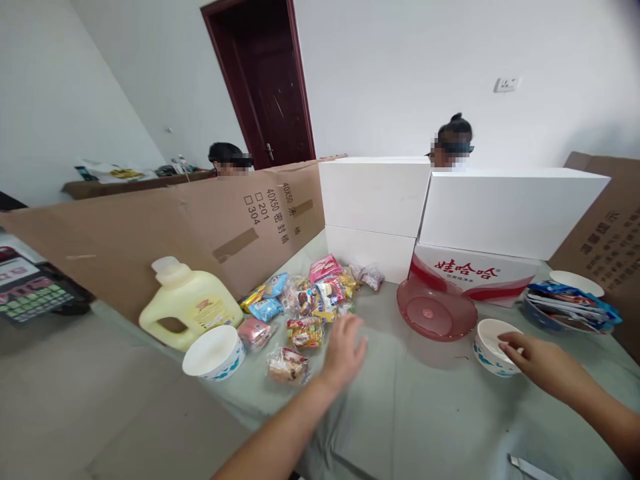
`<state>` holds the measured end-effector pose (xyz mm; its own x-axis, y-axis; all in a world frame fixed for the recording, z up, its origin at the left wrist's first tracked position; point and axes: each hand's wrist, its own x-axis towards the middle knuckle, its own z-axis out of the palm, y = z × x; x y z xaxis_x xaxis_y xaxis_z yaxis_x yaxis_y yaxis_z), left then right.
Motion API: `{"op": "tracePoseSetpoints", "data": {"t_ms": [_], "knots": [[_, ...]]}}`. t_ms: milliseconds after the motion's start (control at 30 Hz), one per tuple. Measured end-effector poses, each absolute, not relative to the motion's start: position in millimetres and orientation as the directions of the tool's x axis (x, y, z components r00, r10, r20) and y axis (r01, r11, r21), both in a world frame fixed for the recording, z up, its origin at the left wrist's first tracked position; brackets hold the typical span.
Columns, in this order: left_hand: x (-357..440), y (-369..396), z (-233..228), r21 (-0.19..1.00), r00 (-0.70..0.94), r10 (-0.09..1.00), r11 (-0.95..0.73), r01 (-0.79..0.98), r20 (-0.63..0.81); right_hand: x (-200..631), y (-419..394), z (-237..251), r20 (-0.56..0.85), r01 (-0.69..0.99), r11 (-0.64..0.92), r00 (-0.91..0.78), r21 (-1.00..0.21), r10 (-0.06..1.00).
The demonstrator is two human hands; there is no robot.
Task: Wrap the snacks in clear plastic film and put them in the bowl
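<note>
My left hand point(344, 353) hovers at the front right of a pile of wrapped snacks point(325, 293). Its fingers are apart and slightly blurred, with nothing visible in them. Close by lie a yellow-red snack packet point(305, 332) and a clear-wrapped bread roll point(287, 366). On the other side, my right hand point(533, 360) has its fingers and thumb closed at the right rim of a white bowl with a blue pattern point(493, 350). That bowl stands upright on the table. A clear red plate point(436, 310) leans against a box just behind it.
A yellow jug point(193, 307) and another white bowl point(215, 353) stand left. White boxes point(375, 200) and cardboard panels point(240, 227) wall the back and sides. A basin of packets point(570, 310) sits far right; a box cutter point(530, 467) lies in front. Two people sit behind.
</note>
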<state>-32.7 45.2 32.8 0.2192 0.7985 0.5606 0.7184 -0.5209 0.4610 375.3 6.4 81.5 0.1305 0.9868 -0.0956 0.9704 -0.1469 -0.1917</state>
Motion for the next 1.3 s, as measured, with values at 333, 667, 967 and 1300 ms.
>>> {"op": "tracePoseSetpoints", "data": {"t_ms": [333, 667, 967, 1300], "knots": [[-80, 155, 115, 0.393, -0.176, 0.967, 0.091, 0.915, 0.187, 373, -123, -33, 0.204, 0.913, -0.091, 0.185, -0.398, 0.961], [12, 28, 9, 0.445, 0.706, 0.445, -0.872, 0.202, 0.552, 350, -153, -47, 0.242, 0.979, 0.001, 0.050, -0.205, 0.969], [-11, -15, -26, 0.549, 0.573, 0.604, -0.782, 0.293, 0.554, 273, -127, 12, 0.225, 0.946, 0.140, -0.074, -0.292, 0.971], [-9, -14, -19, 0.564, 0.716, 0.574, -0.768, 0.302, 0.398, 217, -100, 24, 0.096, 0.958, 0.261, -0.251, -0.117, 0.963]]}}
